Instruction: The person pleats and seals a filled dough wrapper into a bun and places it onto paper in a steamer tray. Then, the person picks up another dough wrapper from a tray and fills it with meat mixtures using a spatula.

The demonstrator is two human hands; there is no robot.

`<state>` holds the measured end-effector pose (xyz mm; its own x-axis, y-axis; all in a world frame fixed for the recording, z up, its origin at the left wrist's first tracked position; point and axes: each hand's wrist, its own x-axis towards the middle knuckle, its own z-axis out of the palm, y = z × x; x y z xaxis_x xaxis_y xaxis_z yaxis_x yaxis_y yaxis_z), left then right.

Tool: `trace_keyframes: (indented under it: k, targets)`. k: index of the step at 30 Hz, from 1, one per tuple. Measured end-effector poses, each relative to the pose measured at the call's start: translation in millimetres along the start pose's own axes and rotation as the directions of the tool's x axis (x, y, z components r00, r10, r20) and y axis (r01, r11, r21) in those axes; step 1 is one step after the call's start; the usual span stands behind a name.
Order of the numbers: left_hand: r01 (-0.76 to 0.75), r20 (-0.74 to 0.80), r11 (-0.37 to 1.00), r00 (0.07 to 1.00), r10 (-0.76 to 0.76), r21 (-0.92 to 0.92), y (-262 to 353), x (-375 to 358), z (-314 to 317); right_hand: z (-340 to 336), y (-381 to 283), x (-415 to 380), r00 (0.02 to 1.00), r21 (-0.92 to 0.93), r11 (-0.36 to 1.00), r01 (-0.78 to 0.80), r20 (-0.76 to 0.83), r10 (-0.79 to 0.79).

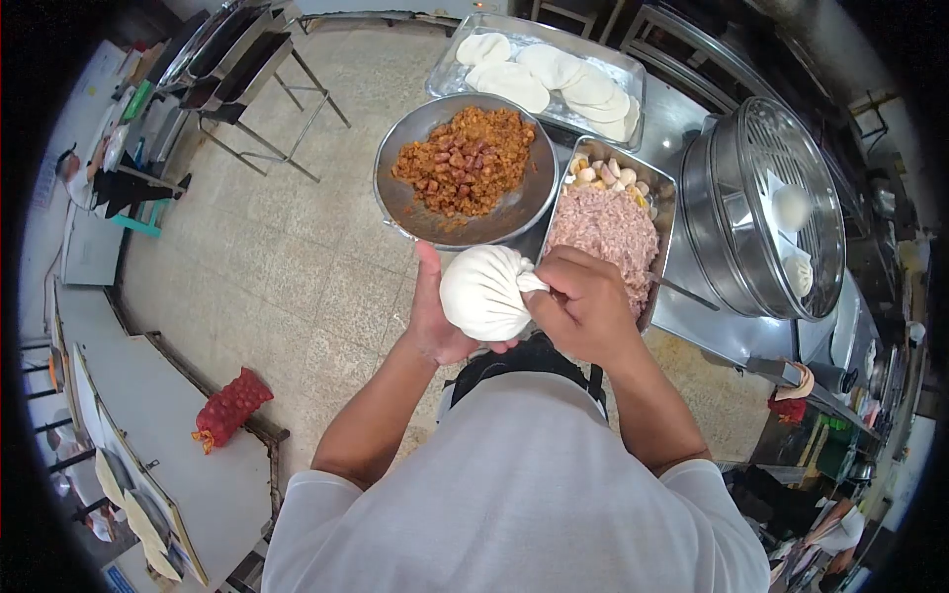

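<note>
A round white filled bun (pixel 484 295) with pleats gathered to one side rests in my left hand (pixel 435 314), whose palm and fingers cup it from the left and below. My right hand (pixel 590 304) pinches the gathered dough tip of the bun between thumb and fingers. Just beyond the hands stands a wide metal bowl (pixel 388 203) of orange-brown filling with chunks of meat on top. Beside it, a rectangular metal pan (pixel 668 198) holds pinkish minced meat (pixel 603 229) and pieces of egg (pixel 608 176). A utensil handle (pixel 687 293) sticks out of the pan.
Behind the bowl, a metal tray (pixel 447 74) carries several flat dough rounds (pixel 509 86). At right stands a round metal steamer (pixel 707 208) with two white buns (pixel 791 209) on its rack. A red mesh sack (pixel 232 407) lies at left. Another person (pixel 84 183) sits far left.
</note>
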<state>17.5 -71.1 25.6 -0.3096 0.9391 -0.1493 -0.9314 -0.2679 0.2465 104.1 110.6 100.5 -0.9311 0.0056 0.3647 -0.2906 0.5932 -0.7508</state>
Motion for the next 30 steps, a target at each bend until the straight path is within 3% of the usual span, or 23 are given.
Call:
trace_keyframes:
  k: [1,5,7,8,10,11,13,14,16,21,23,25,26,27,28,29,30]
  targets:
    - [-0.072,-0.01,0.992,0.997,0.074,0.107,-0.8,2.3,7.0,0.6,-3.6,-0.7,0.995,0.018,0.997,-0.076,-0.059,0.077]
    - [-0.17,-0.151,0.983,0.972,0.179,0.069,-3.1,3.8,20.3,-4.0,-14.6,1.0,0.955,0.14,0.957,-0.254,-0.118,0.271]
    - [-0.192,0.05,0.981,0.98,0.19,0.04,-2.5,3.1,13.3,-4.6,-8.3,-1.6,0.96,0.155,0.954,-0.256,-0.079,0.27]
    - [-0.189,0.052,0.981,0.981,0.186,0.039,-4.3,4.1,12.0,-4.7,-5.1,-3.5,0.963,0.169,0.952,-0.257,-0.037,0.267]
    - [-0.285,0.067,0.937,0.959,0.277,0.2,-6.4,6.1,12.3,-0.3,-4.1,-3.5,0.955,0.236,0.934,-0.27,-0.061,0.291]
    - [-0.283,0.068,0.938,0.959,0.275,0.201,-6.6,6.7,11.6,2.2,-3.6,-3.6,0.945,0.304,0.911,-0.278,-0.082,0.316]
    - [-0.3,0.047,0.85,0.949,0.311,0.433,-6.7,7.9,10.4,6.1,0.9,-6.5,0.941,0.32,0.901,-0.291,-0.075,0.33]
    - [-0.297,0.048,0.85,0.95,0.308,0.434,-4.0,7.4,10.9,6.9,2.2,-7.5,0.937,0.337,0.892,-0.302,-0.066,0.342]
    - [-0.126,-0.041,0.748,0.979,0.2,0.652,4.7,6.1,14.9,5.4,-0.9,-8.9,0.938,0.303,0.903,-0.305,-0.067,0.339]
    - [-0.064,-0.138,0.846,0.977,0.161,0.529,13.3,3.4,31.0,-0.4,-4.5,-11.1,0.968,0.212,0.948,-0.239,-0.028,0.25]
    - [-0.04,-0.14,0.889,0.983,0.116,0.456,17.2,0.4,24.7,-1.8,-7.5,-9.4,0.994,0.099,0.995,-0.027,-0.098,0.037]
    - [0.12,0.136,0.977,0.98,-0.145,0.178,21.8,-1.0,13.4,-1.5,-8.4,-9.4,0.994,0.115,0.993,-0.03,-0.098,0.041]
    - [0.119,0.135,0.977,0.98,-0.144,0.179,17.7,-1.6,9.8,-1.1,-9.2,-9.8,0.994,0.131,0.991,-0.035,-0.096,0.048]
    - [0.066,-0.02,0.967,0.998,-0.063,0.245,11.6,-0.2,17.8,-0.9,-12.7,-9.9,0.994,0.132,0.991,-0.034,-0.096,0.047]
    - [0.025,-0.168,0.948,0.985,0.03,0.317,7.9,0.6,22.2,-0.9,-18.4,-9.4,0.982,0.163,0.976,-0.147,-0.098,0.164]
    - [0.022,-0.167,0.948,0.985,0.033,0.316,7.2,0.6,21.1,-1.5,-22.2,-8.5,0.956,0.193,0.947,-0.256,-0.094,0.278]
    - [0.005,-0.189,0.94,0.98,0.064,0.342,6.1,0.4,19.1,-2.4,-23.6,-7.6,0.956,0.193,0.947,-0.256,-0.092,0.278]
